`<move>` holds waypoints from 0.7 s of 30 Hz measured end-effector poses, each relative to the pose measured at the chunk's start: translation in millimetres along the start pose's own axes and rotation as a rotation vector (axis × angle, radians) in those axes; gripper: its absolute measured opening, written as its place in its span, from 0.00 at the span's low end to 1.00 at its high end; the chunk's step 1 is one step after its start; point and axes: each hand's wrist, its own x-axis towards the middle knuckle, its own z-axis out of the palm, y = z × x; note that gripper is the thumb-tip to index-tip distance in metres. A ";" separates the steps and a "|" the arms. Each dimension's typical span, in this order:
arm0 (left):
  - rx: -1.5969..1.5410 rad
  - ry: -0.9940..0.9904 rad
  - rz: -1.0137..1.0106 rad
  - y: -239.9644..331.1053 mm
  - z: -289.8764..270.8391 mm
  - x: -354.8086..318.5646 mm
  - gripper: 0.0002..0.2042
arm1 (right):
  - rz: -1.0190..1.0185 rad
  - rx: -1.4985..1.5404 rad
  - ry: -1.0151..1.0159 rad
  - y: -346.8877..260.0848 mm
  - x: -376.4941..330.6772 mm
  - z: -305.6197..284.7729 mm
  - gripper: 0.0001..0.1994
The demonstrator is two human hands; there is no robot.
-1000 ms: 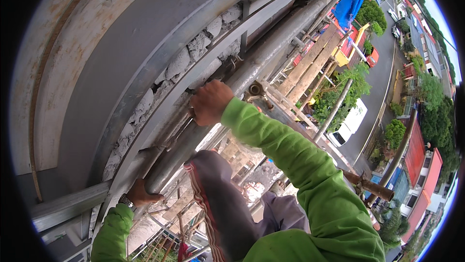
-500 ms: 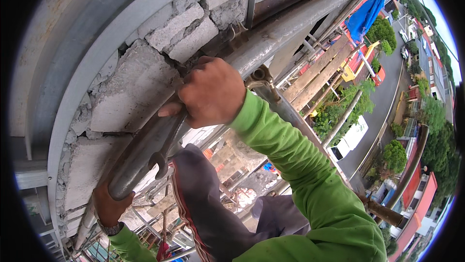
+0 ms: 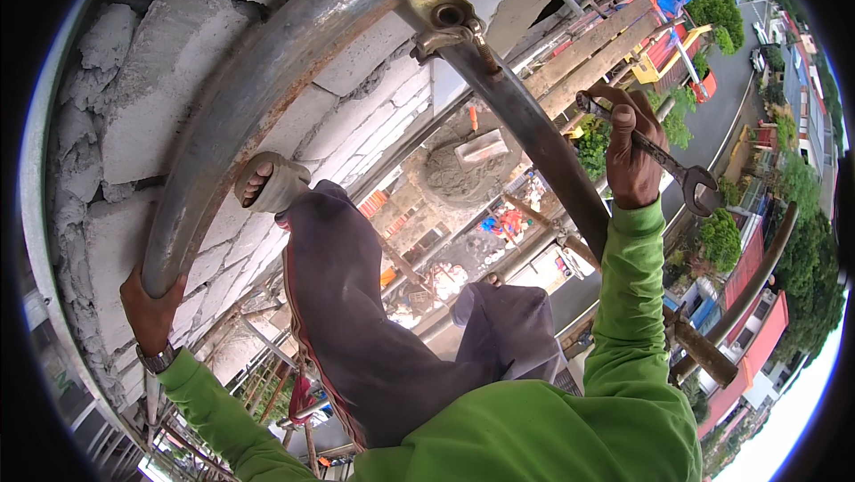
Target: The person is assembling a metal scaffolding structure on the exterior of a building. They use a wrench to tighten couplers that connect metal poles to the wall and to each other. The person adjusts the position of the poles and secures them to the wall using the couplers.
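Note:
My left hand [image 3: 153, 311] is wrapped round the lower end of a grey metal scaffold pipe [image 3: 198, 183], which runs up along a block wall [image 3: 142, 112]. A wristwatch [image 3: 158, 358] is on that wrist. On the right, my right hand [image 3: 636, 148] grips a combination wrench [image 3: 662, 158] by its shank, with the open jaw pointing down and to the right. This hand is apart from the pipes. Between the hands, a brass-coloured scaffold clamp [image 3: 443, 5] with a bolt joins the long pipe to a second pipe [image 3: 541, 136].
My sandalled foot [image 3: 272, 183] is beside the wall. Far below, a heap of wet mortar [image 3: 459, 170] lies among rubble and bricks. Wooden planks [image 3: 588, 50] and a road [image 3: 736, 63] show at the right. Another pipe end [image 3: 708, 353] juts out at lower right.
My right hand has left the long pipe and swung out to the right with the wrench. The clamp is now in full view. My left hand still grips the pipe's lower end.

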 end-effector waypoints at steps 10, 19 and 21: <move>-0.032 -0.052 0.044 -15.6 1.4 0.2 0.20 | 0.222 0.364 -0.524 3.4 -40.9 11.8 0.24; -0.039 -0.091 -0.012 -16.2 -3.2 2.8 0.17 | 0.157 0.020 -0.449 -5.9 -53.0 18.4 0.21; -0.042 -0.073 0.005 -13.9 -3.1 3.3 0.17 | 0.169 0.000 -0.435 -7.6 -53.8 21.7 0.24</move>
